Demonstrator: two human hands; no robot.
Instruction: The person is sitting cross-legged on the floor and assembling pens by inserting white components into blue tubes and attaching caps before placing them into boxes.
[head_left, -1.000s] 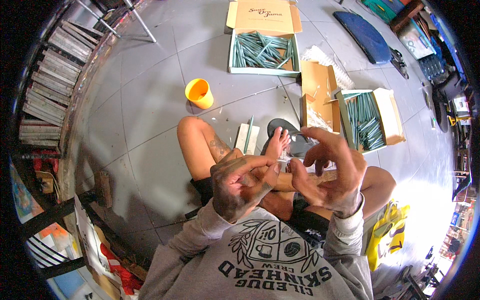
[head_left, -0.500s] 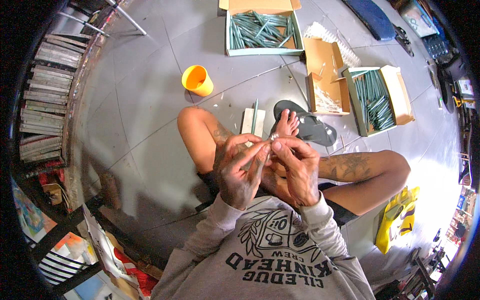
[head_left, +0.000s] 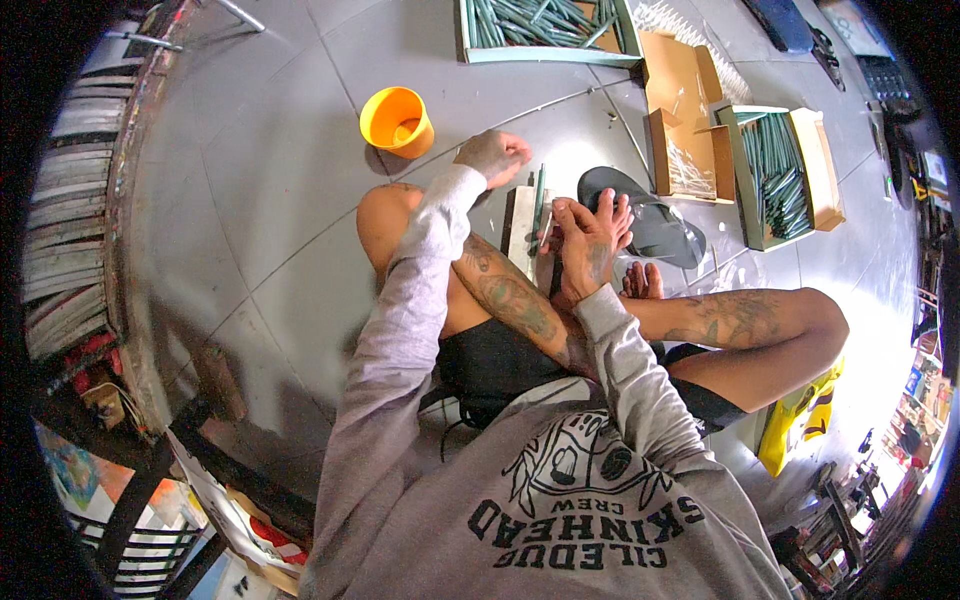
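Observation:
My right hand (head_left: 585,245) pinches a slim whitish stick (head_left: 546,222) between thumb and fingers, just right of a pale flat block (head_left: 519,225). A dark green pen (head_left: 540,190) lies along that block, its tip pointing away from me. Farther forward, my left hand (head_left: 490,158) is stretched out over the floor, right of a yellow cup (head_left: 398,125). Its fingers are curled together and slightly blurred; whatever they may hold is hidden. The cup stands upright, and its inside shows a small patch of orange.
Beyond the block sit a box of green pens (head_left: 545,50), an open cardboard box with thin white pieces (head_left: 690,170) and a second pen box (head_left: 775,180). A dark flip-flop (head_left: 660,232) lies by my bare foot. A yellow bag (head_left: 800,420) is at right.
My hands were together over my lap. The left has moved forward toward the cup, while the right has shifted slightly forward with a slim whitish stick visible in it. My view has tilted.

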